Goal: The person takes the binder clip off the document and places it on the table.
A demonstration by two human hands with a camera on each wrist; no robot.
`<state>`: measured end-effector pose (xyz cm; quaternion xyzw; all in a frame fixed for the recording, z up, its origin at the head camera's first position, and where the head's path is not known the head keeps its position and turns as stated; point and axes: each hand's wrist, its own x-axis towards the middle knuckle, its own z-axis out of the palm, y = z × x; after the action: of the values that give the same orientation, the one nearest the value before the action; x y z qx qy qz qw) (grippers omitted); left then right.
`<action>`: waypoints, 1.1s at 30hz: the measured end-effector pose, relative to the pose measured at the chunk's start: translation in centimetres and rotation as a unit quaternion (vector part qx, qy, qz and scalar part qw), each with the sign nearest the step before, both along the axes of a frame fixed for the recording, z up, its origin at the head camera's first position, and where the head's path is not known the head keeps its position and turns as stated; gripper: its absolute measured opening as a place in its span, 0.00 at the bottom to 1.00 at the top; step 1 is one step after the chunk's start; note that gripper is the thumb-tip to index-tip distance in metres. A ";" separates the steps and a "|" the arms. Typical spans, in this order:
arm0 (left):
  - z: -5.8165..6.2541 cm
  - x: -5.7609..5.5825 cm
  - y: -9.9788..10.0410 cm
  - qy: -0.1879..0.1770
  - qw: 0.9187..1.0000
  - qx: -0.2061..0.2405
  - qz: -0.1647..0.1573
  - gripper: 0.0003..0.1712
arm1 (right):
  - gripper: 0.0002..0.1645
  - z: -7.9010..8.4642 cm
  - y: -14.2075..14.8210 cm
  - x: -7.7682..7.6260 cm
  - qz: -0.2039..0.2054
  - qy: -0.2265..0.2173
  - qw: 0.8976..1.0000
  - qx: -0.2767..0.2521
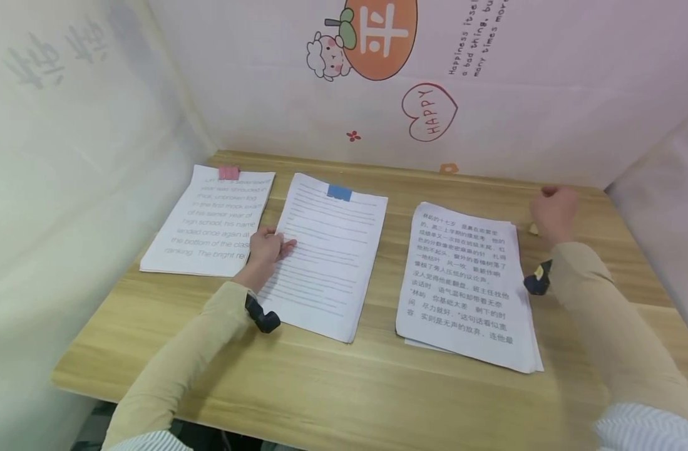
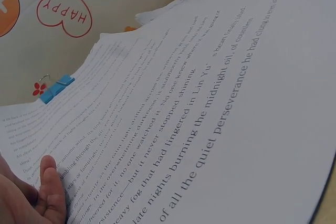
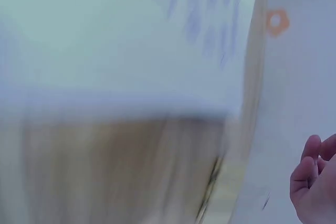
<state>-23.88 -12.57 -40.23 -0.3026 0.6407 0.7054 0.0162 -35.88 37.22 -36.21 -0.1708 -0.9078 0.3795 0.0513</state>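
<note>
My left hand (image 1: 265, 252) is at the left edge of the middle paper stack (image 1: 332, 263), fingertips touching the lined-looking print. A blue binder clip (image 1: 340, 192) sits on that stack's top edge, also in the left wrist view (image 2: 56, 88). Beyond the right-hand stack of Chinese text (image 1: 462, 282), my right hand (image 1: 554, 213) hovers near the back of the table with loosely curled fingers; nothing shows between them. Beside it lies a small yellowish thing (image 1: 533, 230), too small to identify. The right wrist view shows that hand (image 3: 315, 182) at its edge, largely cut off.
At the left lies a stack of large English print (image 1: 208, 225) with a pink binder clip (image 1: 229, 173) on its top edge. The wooden table (image 1: 344, 394) is bounded by a printed white cloth (image 1: 276, 94) behind. The right-hand stack's sheets are slightly uneven.
</note>
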 end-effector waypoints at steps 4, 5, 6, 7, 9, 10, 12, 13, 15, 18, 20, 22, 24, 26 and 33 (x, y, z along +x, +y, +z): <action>-0.1 0.4 0.2 0.008 1.000 0.002 -0.004 0.18 | 0.31 0.6 -4.7 -0.3 0.071 -0.016 0.997 -0.025; -0.1 0.4 0.2 0.010 1.000 0.001 -0.004 0.18 | 0.31 0.7 -6.1 -0.5 0.085 -0.018 0.996 -0.036; -0.1 0.5 0.2 0.012 1.000 0.000 -0.003 0.19 | 0.31 0.8 -7.5 -0.8 0.095 -0.020 0.994 -0.045; -0.2 0.5 0.3 0.015 1.000 -0.001 -0.001 0.18 | 0.30 0.9 -8.9 -1.1 0.104 -0.019 0.993 -0.058; -0.3 0.5 0.3 0.019 1.000 0.000 0.003 0.18 | 0.29 1.1 -11.6 -1.6 0.119 -0.018 0.989 -0.083; -0.4 0.6 0.4 0.020 1.000 0.000 0.007 0.18 | 0.29 1.2 -13.0 -1.7 0.125 -0.015 0.988 -0.095; -0.5 0.6 0.5 0.023 1.000 0.000 0.011 0.17 | 0.27 1.4 -15.4 -2.0 0.136 -0.014 0.984 -0.116; -0.6 0.6 0.5 0.024 1.000 0.001 0.013 0.17 | 0.27 1.4 -16.6 -2.0 0.140 -0.013 0.982 -0.130; -0.7 0.6 0.6 0.026 1.000 -0.001 0.017 0.16 | 0.26 1.5 -18.5 -2.1 0.151 -0.016 0.978 -0.142; -0.8 0.5 0.5 0.034 0.999 -0.005 0.017 0.16 | 0.25 1.7 -20.8 -2.1 0.171 -0.030 0.974 -0.145; -1.0 0.4 0.5 0.035 0.999 -0.008 0.013 0.16 | 0.24 1.7 -21.8 -2.1 0.184 -0.037 0.972 -0.143; -1.0 0.4 0.4 0.036 0.999 -0.009 0.008 0.15 | 0.24 1.8 -22.7 -2.1 0.189 -0.036 0.971 -0.145; -1.1 0.4 0.2 0.035 0.999 -0.008 0.002 0.14 | 0.24 2.0 -23.7 -2.2 0.185 -0.031 0.968 -0.168; -1.1 0.4 0.1 0.038 0.999 -0.009 -0.001 0.14 | 0.23 2.1 -24.6 -2.4 0.188 -0.034 0.962 -0.195; -1.1 0.5 0.0 0.042 0.999 -0.009 -0.007 0.14 | 0.20 2.4 -27.9 -3.0 0.212 -0.140 0.918 -0.305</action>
<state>-23.41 -12.59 -41.30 -0.2680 0.6494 0.7116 -0.0087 -38.90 9.27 -33.77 -0.0330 -0.7608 0.6123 -0.2125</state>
